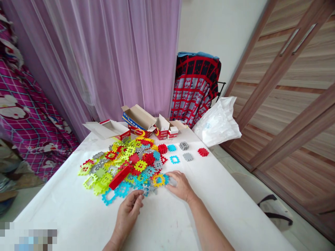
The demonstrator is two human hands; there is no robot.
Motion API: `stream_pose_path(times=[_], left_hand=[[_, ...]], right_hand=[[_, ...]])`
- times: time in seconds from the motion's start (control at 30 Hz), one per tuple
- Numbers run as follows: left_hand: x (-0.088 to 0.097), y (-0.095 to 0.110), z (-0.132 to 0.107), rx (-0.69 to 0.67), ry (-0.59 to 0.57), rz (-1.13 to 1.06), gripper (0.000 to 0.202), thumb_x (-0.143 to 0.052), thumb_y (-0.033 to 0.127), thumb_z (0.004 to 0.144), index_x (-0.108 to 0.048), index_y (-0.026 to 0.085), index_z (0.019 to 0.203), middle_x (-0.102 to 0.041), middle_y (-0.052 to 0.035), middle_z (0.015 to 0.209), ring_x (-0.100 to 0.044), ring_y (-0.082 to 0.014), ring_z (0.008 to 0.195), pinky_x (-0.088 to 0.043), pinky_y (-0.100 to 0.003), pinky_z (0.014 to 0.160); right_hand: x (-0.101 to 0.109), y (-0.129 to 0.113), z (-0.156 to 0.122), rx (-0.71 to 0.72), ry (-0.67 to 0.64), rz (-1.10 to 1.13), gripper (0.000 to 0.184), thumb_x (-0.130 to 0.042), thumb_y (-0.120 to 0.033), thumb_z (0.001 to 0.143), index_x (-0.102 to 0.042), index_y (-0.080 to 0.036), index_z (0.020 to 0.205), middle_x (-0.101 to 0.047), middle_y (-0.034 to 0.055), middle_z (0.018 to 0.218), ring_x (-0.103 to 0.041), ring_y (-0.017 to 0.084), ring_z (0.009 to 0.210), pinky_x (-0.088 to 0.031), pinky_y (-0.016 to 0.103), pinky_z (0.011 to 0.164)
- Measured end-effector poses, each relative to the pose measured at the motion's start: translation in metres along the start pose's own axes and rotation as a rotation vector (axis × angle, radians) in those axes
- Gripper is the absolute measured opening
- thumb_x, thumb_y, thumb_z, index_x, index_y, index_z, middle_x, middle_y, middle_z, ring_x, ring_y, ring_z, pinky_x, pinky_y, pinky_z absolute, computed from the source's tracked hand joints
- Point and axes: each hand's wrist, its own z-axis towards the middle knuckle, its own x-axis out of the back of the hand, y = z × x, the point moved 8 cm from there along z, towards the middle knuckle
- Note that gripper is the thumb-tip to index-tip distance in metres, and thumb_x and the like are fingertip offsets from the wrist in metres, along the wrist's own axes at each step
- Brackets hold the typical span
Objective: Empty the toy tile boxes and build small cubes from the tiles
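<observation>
A heap of flat plastic interlocking tiles in lime, blue, red, grey and yellow lies on the table. My left hand point(130, 206) is at the heap's near edge, its fingers curled in. Whatever it may hold is hidden by the fingers. Just beyond its fingertips are grey tiles and a blue frame tile point(108, 197). At the heap's right edge, my right hand point(180, 186) has its thumb and fingers apart, with the fingertips beside a blue tile point(166, 179). A yellow frame tile point(158, 180) lies left of it. A long red piece point(119, 177) rests on top of the heap.
Right of the heap, separate tiles include a blue frame point(175, 159), a grey tile point(187, 157), a grey stack point(184, 145) and red tiles point(203, 152). Opened cardboard boxes point(138, 118) line the far edge. A white plastic bag point(218, 122) stands at the far right corner.
</observation>
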Motion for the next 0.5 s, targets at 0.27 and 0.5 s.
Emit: stream_pose_path(times=[0.27,0.5], left_hand=[[0.015,0.005,0.009,-0.054,0.069,0.038,0.051,-0.058,0.067,0.070,-0.068,0.021,0.089,-0.067,-0.0021,0.066,-0.062,-0.0170,0.059,-0.049,-0.026,0.048],[0.011,0.003,0.010,-0.080,0.037,0.077,0.047,-0.056,0.065,0.072,-0.068,0.022,0.088,-0.066,-0.0019,0.067,-0.062,-0.0173,0.060,-0.050,-0.026,0.051]], right_hand=[[0.007,0.036,-0.004,-0.123,0.238,0.304,0.064,-0.056,-0.017,0.068,-0.046,-0.020,0.131,-0.065,0.0073,0.113,-0.063,0.016,0.087,-0.052,0.027,0.074],[0.022,0.028,-0.007,-0.128,0.358,0.109,0.068,-0.046,-0.009,0.066,-0.046,-0.022,0.132,-0.059,0.0083,0.122,-0.061,0.019,0.096,-0.054,0.028,0.075]])
